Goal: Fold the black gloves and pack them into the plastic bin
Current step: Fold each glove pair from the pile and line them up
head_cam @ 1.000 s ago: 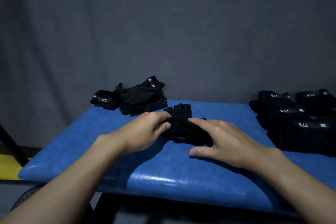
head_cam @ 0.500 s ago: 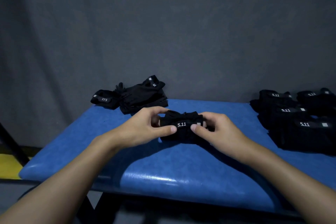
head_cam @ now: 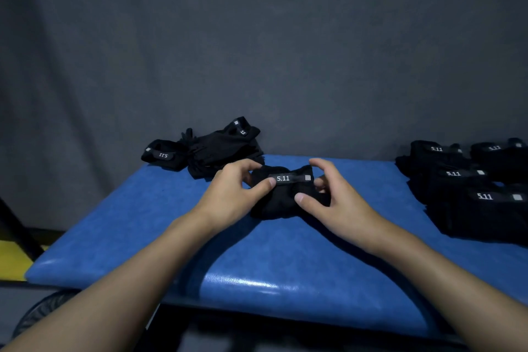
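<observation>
A folded black glove bundle with a white "5.11" strap facing me lies at the middle of the blue padded table. My left hand pinches its left end, thumb on the strap. My right hand grips its right end, thumb pressed on the front. A loose heap of unfolded black gloves sits at the table's back left edge. Several folded bundles with "5.11" labels lie at the right edge. No plastic bin is visible.
A grey fabric backdrop hangs right behind the table. A dark metal leg and a yellow floor patch show at the lower left. The table's front edge runs below my forearms.
The flat glove under my palms has been rolled into a compact bundle with its strap turned to face me. Both hands now hold its ends, a little farther from me.
</observation>
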A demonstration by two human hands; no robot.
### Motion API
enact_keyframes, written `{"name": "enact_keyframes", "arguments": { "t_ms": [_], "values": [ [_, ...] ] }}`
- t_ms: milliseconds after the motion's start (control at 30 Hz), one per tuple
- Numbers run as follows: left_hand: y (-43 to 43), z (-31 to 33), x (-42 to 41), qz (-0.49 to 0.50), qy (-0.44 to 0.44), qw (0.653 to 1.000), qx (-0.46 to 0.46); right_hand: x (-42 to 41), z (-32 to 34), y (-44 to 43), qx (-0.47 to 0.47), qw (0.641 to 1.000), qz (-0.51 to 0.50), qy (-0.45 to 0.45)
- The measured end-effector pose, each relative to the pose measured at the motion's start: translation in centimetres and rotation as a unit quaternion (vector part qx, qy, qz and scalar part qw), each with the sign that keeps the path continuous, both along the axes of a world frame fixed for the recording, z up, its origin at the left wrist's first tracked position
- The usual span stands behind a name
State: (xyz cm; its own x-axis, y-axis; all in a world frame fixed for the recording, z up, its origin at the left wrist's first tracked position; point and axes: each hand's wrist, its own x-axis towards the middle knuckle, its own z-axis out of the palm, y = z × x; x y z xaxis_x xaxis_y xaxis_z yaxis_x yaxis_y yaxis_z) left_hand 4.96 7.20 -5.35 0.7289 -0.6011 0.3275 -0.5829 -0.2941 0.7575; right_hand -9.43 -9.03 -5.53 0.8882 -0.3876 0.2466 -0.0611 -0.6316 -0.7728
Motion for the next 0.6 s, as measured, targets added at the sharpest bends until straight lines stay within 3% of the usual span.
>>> {"name": "enact_keyframes", "arguments": {
  "t_ms": [333,600],
  "values": [
    [-0.5,-0.4,-0.6,0.033,-0.022,0.999,-0.021,0.2,-0.1,0.1,-0.027,0.999,0.001,0.039],
    [1.1,0.5,0.3,-0.122,-0.002,0.992,0.012,0.1,-0.2,-0.4,-0.058,0.998,-0.006,0.036]
  ]
}}
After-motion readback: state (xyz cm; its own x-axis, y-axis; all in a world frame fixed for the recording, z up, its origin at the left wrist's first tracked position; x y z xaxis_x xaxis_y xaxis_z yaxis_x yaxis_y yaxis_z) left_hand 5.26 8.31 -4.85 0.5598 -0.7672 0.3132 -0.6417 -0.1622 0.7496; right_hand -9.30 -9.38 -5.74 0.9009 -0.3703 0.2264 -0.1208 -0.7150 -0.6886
